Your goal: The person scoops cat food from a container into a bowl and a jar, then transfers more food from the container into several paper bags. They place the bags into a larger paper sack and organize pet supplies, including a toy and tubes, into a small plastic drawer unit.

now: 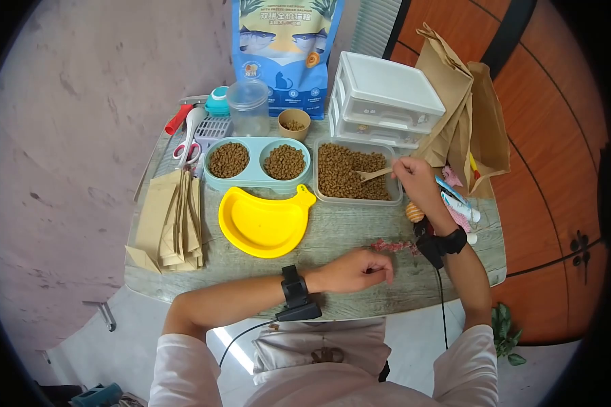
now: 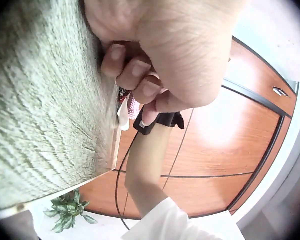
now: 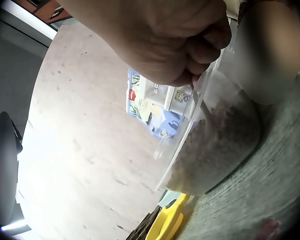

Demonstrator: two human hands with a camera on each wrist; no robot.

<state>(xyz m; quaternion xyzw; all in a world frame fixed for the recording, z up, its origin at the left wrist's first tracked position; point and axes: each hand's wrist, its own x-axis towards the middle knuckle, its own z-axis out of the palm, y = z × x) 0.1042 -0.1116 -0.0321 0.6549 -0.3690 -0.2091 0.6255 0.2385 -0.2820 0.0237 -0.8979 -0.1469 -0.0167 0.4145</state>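
My right hand (image 1: 416,180) grips the handle of a wooden spoon (image 1: 380,173), whose bowl lies in brown kibble in a clear plastic container (image 1: 356,201). The right wrist view shows that hand over the container's rim, with the handle slanting down behind the clear wall. My left hand (image 1: 352,271) rests near the table's front edge, fingers loosely curled and holding nothing, as the left wrist view confirms. Left of the container stands a light-blue double bowl (image 1: 253,178), kibble in both sides. A yellow dish (image 1: 265,220) with nothing in it lies in front of that.
Folded paper bags (image 1: 173,227) lie at left, near scissors (image 1: 187,150) and a lilac slotted scoop (image 1: 214,129). Behind stand a clear jar (image 1: 249,112), a small brown cup (image 1: 294,124), a blue cat-food bag (image 1: 285,61) and white drawers (image 1: 387,95). Brown paper bags (image 1: 455,108) stand right.
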